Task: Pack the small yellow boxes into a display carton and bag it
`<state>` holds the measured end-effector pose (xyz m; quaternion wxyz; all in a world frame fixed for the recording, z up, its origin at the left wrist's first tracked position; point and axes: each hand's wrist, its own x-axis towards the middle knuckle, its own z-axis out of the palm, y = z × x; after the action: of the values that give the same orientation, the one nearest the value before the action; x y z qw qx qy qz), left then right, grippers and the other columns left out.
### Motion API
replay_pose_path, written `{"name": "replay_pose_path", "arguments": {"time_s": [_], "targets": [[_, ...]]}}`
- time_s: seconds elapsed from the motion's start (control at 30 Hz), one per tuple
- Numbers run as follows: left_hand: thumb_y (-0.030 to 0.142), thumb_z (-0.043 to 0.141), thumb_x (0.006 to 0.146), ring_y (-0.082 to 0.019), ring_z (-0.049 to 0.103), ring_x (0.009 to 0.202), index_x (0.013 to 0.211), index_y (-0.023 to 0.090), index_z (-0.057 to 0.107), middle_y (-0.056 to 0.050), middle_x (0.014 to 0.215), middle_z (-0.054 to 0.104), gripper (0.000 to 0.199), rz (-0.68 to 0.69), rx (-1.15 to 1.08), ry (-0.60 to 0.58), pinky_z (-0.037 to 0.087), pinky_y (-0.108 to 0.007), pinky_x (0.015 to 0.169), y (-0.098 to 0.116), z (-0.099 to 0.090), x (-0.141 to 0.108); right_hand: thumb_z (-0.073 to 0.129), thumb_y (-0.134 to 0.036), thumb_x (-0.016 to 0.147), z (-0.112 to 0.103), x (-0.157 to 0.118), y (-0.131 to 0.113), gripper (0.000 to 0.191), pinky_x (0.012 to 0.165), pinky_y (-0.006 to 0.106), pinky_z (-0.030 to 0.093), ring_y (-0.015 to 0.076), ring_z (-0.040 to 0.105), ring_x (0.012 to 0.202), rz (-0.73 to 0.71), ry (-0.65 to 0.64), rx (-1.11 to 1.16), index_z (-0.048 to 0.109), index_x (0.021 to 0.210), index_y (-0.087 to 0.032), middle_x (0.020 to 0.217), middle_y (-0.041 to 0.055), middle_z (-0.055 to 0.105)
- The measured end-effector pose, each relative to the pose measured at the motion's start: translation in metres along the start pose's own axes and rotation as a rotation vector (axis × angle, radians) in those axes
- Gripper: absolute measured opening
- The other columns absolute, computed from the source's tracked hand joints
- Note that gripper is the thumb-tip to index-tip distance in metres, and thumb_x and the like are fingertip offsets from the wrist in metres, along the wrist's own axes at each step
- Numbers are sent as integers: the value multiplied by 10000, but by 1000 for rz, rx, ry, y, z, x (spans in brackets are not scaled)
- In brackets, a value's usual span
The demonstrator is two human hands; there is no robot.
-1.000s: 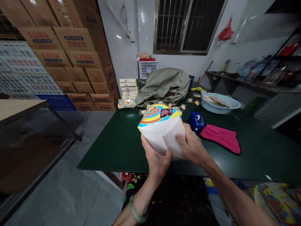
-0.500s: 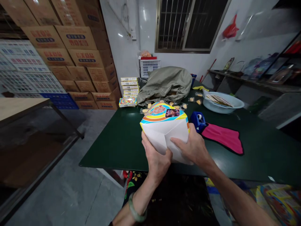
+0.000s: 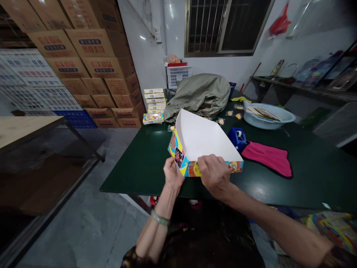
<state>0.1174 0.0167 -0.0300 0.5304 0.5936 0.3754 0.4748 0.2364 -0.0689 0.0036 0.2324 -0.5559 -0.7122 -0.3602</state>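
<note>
A colourful printed carton point(image 3: 206, 137) with a white inside is held above the near edge of the green table, its white inner face turned up. My left hand point(image 3: 173, 173) grips its lower left corner, with the fingers partly hidden under the carton. Over the near printed side wall, my right hand point(image 3: 214, 173) is closed, its knuckles up and its fingertips out of sight. Just right of the carton stands a blue tape dispenser point(image 3: 237, 139), touching a pink cloth point(image 3: 267, 158) with a black edge.
Small yellow boxes point(image 3: 154, 100) are stacked at the table's back left, beside a grey-green cloth heap point(image 3: 200, 93). Small wrapped pieces point(image 3: 229, 113) lie near a light blue basin point(image 3: 269, 121). The green table point(image 3: 134, 160) has its left corner near a pale table point(image 3: 25, 128).
The carton has been turned so that its white inner face shows. My right hand has moved from the side of the carton onto its near wall, and my left hand has shifted left.
</note>
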Motion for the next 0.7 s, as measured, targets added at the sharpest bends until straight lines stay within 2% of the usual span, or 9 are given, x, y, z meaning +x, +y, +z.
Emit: {"name": "replay_pose_path", "arguments": {"time_s": [0.13, 0.27, 0.37, 0.4, 0.43, 0.47, 0.53, 0.6, 0.7], "targets": [[651, 206, 835, -284, 653, 876, 927, 159, 646, -118, 777, 693, 666, -109, -72, 125, 530, -436, 760, -11, -36, 17, 372, -61, 910, 38, -34, -22, 271, 611, 330, 325, 180, 480, 684, -81, -188, 120, 596, 969, -203, 763, 53, 592], [609, 424, 781, -238, 648, 836, 799, 155, 603, -114, 799, 674, 489, -102, -94, 463, 513, -354, 675, -5, -71, 20, 439, -56, 873, 56, -45, -45, 265, 653, 344, 388, 210, 515, 735, 56, -372, 203, 619, 1032, -169, 769, 80, 581], [450, 442, 820, -157, 615, 914, 907, 176, 577, -63, 972, 638, 317, 91, -21, 818, 488, -272, 708, 14, -85, 2, 590, -186, 821, 53, -36, -49, 403, 771, 411, 441, 277, 538, 928, 134, -533, 427, 537, 1217, -128, 1013, 144, 590], [398, 461, 827, -145, 610, 915, 933, 178, 582, -50, 977, 629, 273, 242, 38, 926, 488, -262, 718, 23, -85, -7, 628, -223, 794, 51, -31, -45, 483, 812, 429, 447, 291, 531, 992, 119, -568, 553, 508, 1251, -122, 1092, 158, 574], [365, 476, 834, -144, 614, 889, 955, 177, 588, -40, 951, 628, 250, 401, 102, 959, 496, -268, 720, 31, -85, -17, 641, -243, 782, 50, -26, -39, 525, 841, 430, 452, 289, 530, 1032, 107, -595, 691, 489, 1270, -120, 1145, 163, 562], [339, 491, 841, -143, 622, 837, 957, 175, 596, -29, 899, 629, 227, 509, 160, 908, 508, -279, 715, 38, -82, -27, 624, -244, 791, 51, -22, -30, 509, 850, 413, 461, 269, 545, 1033, 109, -616, 821, 489, 1266, -122, 1162, 157, 567], [290, 515, 859, -137, 637, 758, 942, 173, 618, -18, 839, 644, 177, 552, 274, 636, 525, -286, 711, 49, -73, -40, 533, -203, 844, 58, -12, -7, 392, 836, 361, 478, 212, 587, 970, 161, -635, 976, 514, 1228, -127, 1134, 135, 602], [255, 525, 868, -131, 644, 726, 916, 174, 636, -18, 815, 665, 146, 484, 392, 345, 526, -265, 702, 51, -63, -41, 439, -158, 885, 70, -3, 16, 344, 835, 339, 474, 187, 597, 939, 225, -675, 875, 524, 1218, -132, 1123, 124, 614], [223, 499, 874, -143, 647, 758, 941, 169, 636, -44, 858, 687, 162, 406, 597, 45, 516, -257, 714, 40, -48, -24, 438, -136, 874, 90, 6, 35, 346, 816, 356, 458, 226, 574, 971, 218, -827, 571, 537, 1205, -115, 1144, 156, 590]]}}
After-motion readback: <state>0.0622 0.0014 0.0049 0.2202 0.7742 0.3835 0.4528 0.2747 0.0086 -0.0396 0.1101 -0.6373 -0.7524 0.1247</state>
